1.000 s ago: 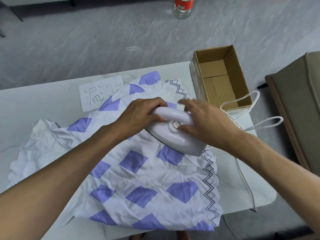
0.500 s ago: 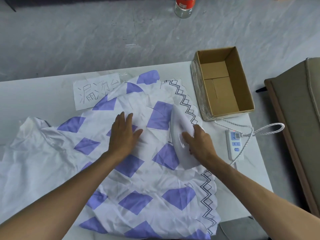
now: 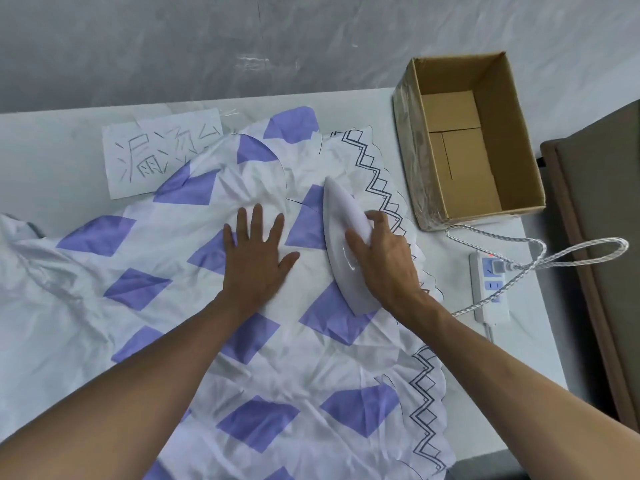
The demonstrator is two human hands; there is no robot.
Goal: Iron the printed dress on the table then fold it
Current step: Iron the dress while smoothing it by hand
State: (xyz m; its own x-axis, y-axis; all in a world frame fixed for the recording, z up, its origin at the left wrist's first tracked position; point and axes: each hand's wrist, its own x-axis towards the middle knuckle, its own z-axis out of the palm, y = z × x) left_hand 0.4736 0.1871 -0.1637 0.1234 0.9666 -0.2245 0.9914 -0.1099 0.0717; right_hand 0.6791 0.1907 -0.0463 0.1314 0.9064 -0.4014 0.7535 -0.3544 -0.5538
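The printed dress (image 3: pixel 180 327), white with purple diamonds and a black zigzag hem, lies spread and wrinkled over the white table (image 3: pixel 45 161). A white iron (image 3: pixel 341 230) stands flat on the dress near its right hem, tip pointing away from me. My right hand (image 3: pixel 384 265) grips the iron's handle. My left hand (image 3: pixel 258 258) lies flat with fingers spread, pressing the fabric just left of the iron.
An open, empty cardboard box (image 3: pixel 467 140) sits at the table's back right. A white power strip (image 3: pixel 490 285) with the iron's braided cord (image 3: pixel 540 254) lies right of the dress. A handwritten paper sheet (image 3: pixel 156 150) lies at the back. A brown seat (image 3: pixel 602 244) stands at right.
My left hand let go of the iron's handle and now presses the dress flat. The iron turned from sideways to pointing away and slid forward along the hem under my right hand.
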